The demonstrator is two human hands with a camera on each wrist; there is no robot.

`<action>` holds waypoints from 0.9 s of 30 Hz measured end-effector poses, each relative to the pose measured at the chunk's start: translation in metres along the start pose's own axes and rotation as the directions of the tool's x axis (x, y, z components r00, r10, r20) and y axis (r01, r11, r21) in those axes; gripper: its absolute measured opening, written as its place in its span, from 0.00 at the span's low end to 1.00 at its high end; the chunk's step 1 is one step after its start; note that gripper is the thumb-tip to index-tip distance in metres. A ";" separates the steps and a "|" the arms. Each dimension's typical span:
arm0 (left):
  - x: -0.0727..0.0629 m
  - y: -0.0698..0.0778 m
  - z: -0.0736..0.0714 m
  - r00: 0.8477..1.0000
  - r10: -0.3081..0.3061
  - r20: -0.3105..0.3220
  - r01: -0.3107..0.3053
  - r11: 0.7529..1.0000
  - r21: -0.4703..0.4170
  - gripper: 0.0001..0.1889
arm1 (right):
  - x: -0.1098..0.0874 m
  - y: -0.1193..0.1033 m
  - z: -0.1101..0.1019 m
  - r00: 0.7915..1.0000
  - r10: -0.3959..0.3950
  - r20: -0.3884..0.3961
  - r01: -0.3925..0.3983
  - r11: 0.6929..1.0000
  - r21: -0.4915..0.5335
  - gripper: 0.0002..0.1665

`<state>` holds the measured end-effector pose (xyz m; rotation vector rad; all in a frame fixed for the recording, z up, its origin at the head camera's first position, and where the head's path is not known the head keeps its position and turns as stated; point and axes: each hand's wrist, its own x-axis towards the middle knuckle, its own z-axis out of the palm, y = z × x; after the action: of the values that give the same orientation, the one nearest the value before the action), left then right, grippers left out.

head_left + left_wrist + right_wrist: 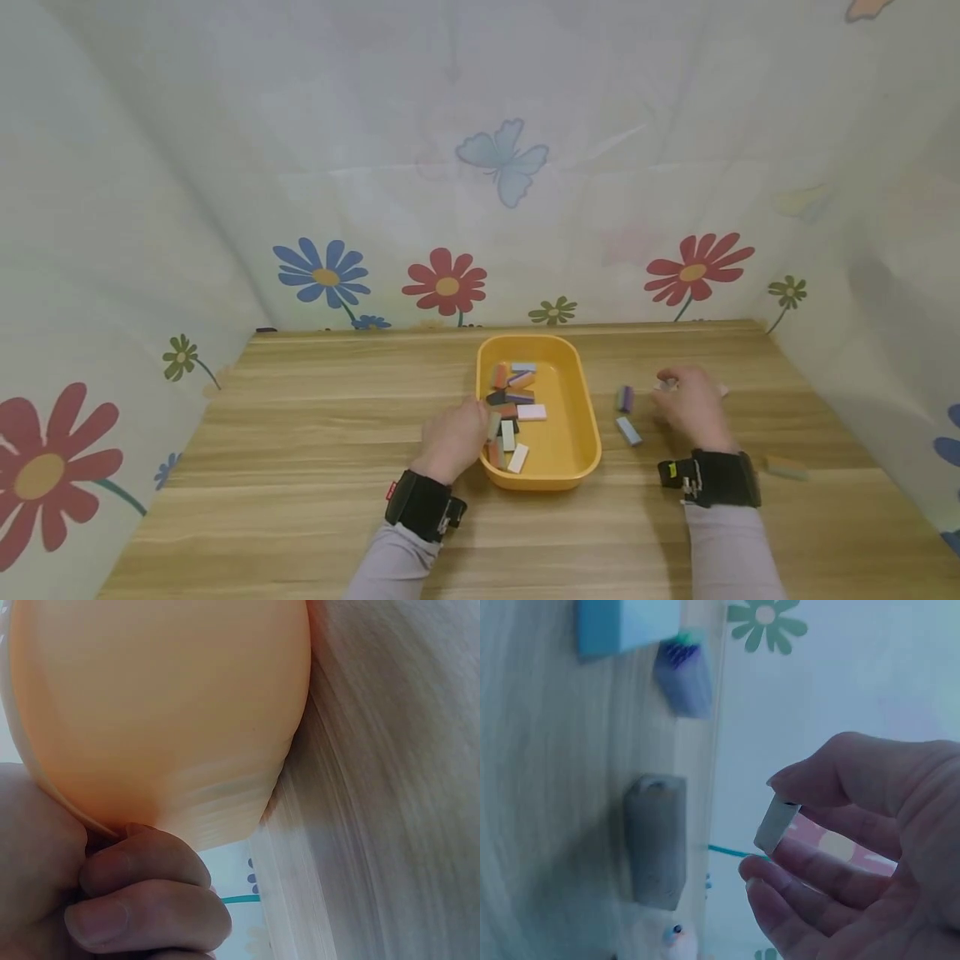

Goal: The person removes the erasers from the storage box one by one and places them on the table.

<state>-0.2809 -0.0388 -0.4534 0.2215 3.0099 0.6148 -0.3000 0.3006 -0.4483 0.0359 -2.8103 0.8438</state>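
Note:
My left hand (pixel 455 435) grips the left rim of a yellow plastic tray (pixel 564 442), its fingers curled at the edge in the left wrist view. Several small rectangular blocks in white, orange, purple and dark colours lie along the tray's left side, among them a white block (pixel 518 457). To the right of the tray, my right hand (pixel 693 407) pinches a small whitish block (pixel 777 823) between thumb and fingers, above the table. Near that hand lie a purple-and-green block (pixel 626 399) and a light blue block (pixel 628 432). A grey block (pixel 658 844) lies below it in the right wrist view.
A yellowish-green block (pixel 785 467) lies on the wooden table (pixel 337 400), to the right of my right wrist. A pale piece (pixel 723 389) shows just beyond my right hand. Flower-printed curtains (pixel 360 167) border the table at the back and sides.

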 end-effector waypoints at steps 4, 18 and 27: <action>0.000 0.001 0.001 1.000 0.001 0.003 -0.001 1.000 0.013 0.19 | -0.003 0.007 0.000 0.999 0.042 0.000 -0.042 0.999 -0.017 0.22; 0.001 0.001 0.002 0.999 0.048 0.017 -0.049 0.997 0.059 0.16 | 0.001 0.010 0.017 0.996 0.093 0.016 -0.090 0.985 -0.149 0.18; 0.000 0.001 0.002 0.999 0.030 -0.010 -0.030 0.999 0.035 0.18 | 0.001 0.007 0.015 0.960 0.240 0.145 -0.214 0.961 -0.173 0.21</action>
<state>-0.2808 -0.0370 -0.4544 0.2666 3.0348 0.5684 -0.3047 0.2987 -0.4637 -0.2585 -3.0715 0.6907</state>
